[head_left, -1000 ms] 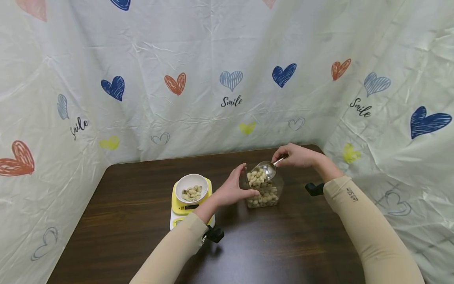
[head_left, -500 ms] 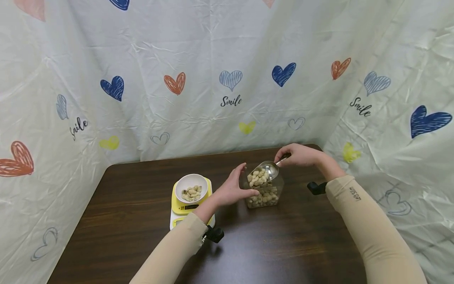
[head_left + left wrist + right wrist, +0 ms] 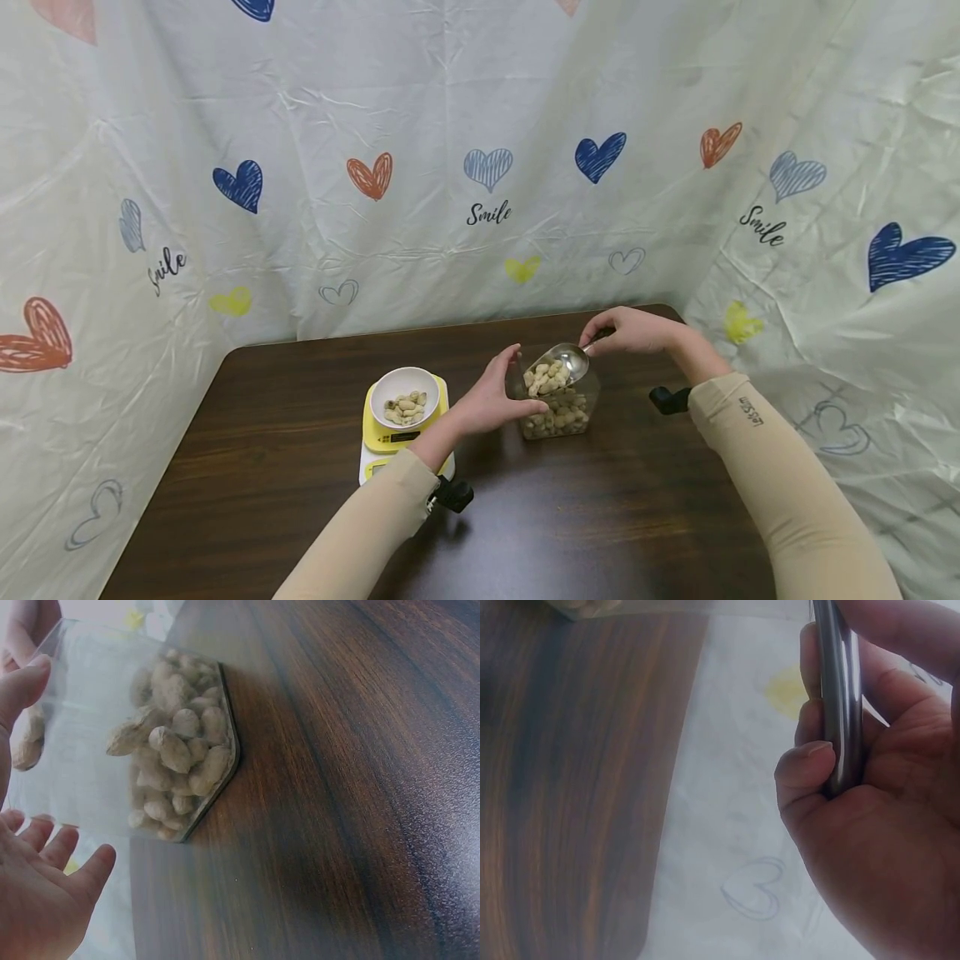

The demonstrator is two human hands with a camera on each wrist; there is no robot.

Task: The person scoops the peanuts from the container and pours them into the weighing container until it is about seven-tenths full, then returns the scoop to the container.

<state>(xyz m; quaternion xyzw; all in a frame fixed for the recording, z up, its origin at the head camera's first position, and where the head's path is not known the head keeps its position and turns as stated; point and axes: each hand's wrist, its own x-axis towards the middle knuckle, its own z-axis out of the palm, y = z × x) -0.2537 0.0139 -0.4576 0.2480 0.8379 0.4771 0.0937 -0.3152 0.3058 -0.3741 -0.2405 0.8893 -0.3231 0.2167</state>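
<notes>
My left hand (image 3: 491, 402) grips the side of a clear container (image 3: 86, 765), thumb on one face and fingers spread along another. Unshelled peanuts (image 3: 176, 750) fill its lower part, seen through the wall. My right hand (image 3: 630, 329) holds a metal scoop (image 3: 573, 358) by its handle (image 3: 840, 712), fingers curled round it. The scoop tilts down to the left at the container's mouth, with a load of peanuts (image 3: 546, 377) in its bowl. Left of my left hand, a white bowl (image 3: 400, 382) with some peanuts (image 3: 406, 408) sits on a yellow and white kitchen scale (image 3: 382, 437).
Everything stands on a dark wooden table (image 3: 285, 467). A white curtain (image 3: 420, 275) printed with hearts hangs behind the table and along both sides. My left forearm (image 3: 360, 533) partly covers the scale's front.
The right hand and scoop have shifted slightly right, then a little down, at the container's mouth, still carrying peanuts. My left hand, the bowl and the scale have stayed put.
</notes>
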